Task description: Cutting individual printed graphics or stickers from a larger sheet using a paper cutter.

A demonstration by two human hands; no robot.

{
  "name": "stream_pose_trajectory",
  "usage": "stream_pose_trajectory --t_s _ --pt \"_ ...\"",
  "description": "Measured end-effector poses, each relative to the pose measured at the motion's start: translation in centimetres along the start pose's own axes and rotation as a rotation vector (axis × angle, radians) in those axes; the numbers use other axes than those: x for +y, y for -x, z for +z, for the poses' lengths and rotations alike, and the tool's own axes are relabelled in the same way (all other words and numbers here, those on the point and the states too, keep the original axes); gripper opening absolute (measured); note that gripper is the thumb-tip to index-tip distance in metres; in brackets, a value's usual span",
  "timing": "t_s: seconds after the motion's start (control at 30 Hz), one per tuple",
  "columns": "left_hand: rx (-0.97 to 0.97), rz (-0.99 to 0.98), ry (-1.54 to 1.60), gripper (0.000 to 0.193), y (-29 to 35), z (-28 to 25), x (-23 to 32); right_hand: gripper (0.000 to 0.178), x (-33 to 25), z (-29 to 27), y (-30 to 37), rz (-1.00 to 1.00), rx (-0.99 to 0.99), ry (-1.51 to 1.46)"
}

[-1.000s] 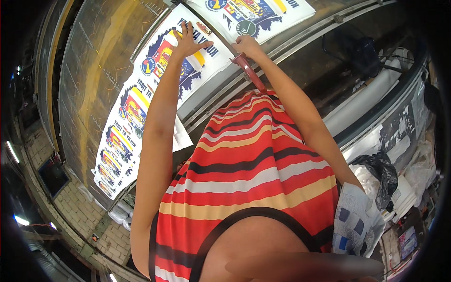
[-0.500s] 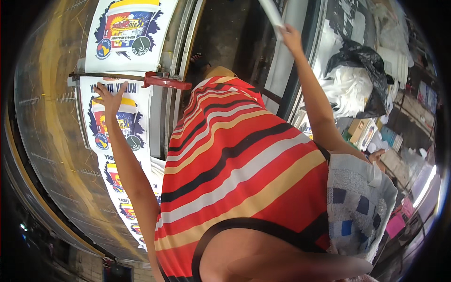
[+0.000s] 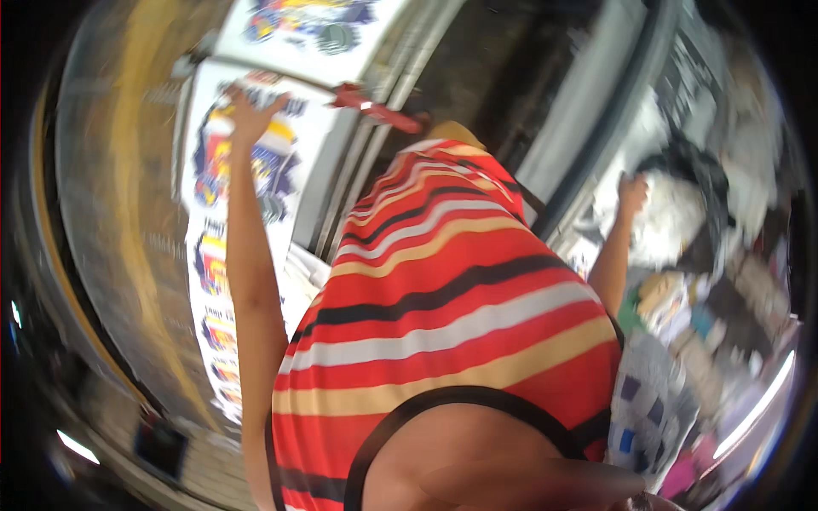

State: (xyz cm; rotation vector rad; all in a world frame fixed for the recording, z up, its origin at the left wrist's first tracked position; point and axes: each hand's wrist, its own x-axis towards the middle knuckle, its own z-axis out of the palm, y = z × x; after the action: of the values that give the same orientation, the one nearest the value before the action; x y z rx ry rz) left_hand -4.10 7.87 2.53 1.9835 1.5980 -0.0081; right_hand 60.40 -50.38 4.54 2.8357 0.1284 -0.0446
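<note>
My left hand (image 3: 248,112) lies with spread fingers on a white printed sheet (image 3: 266,162) bearing colourful bucket pictures. Just beyond my fingers, a long thin bar with a red handle (image 3: 379,109) crosses between this sheet and another printed sheet (image 3: 311,24) farther off. The handle sticks out over the table's right edge. Over to the right, my right hand (image 3: 632,194) is beside a heap of crumpled white scraps (image 3: 673,223) in a black plastic bag (image 3: 717,192). Motion smears its fingers, so whether they hold anything is unclear.
The brown worktop (image 3: 153,247) stretches left under the sheets, with a yellowish streak along it. A metal rail (image 3: 405,64) borders its right side. A grey patterned towel (image 3: 648,409) hangs by my right side. Assorted clutter (image 3: 724,298) fills the far right.
My right hand has come back from the far side to the white scraps; the white strip it held no longer shows in it. My left hand stays on the sheet. The whole view has shifted.
</note>
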Motion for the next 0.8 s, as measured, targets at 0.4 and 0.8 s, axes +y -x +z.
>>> stream_pose_trajectory --t_s 0.4,0.8 --pt "0.062 -0.188 -0.213 0.147 0.2 1.3 0.1 0.049 -33.6 -24.6 29.9 -0.863 -1.681 -0.955" --pt "0.057 -0.243 -0.116 0.138 1.7 0.4 2.2 0.037 -57.0 -19.2 30.7 -1.52 -1.163 -0.913"
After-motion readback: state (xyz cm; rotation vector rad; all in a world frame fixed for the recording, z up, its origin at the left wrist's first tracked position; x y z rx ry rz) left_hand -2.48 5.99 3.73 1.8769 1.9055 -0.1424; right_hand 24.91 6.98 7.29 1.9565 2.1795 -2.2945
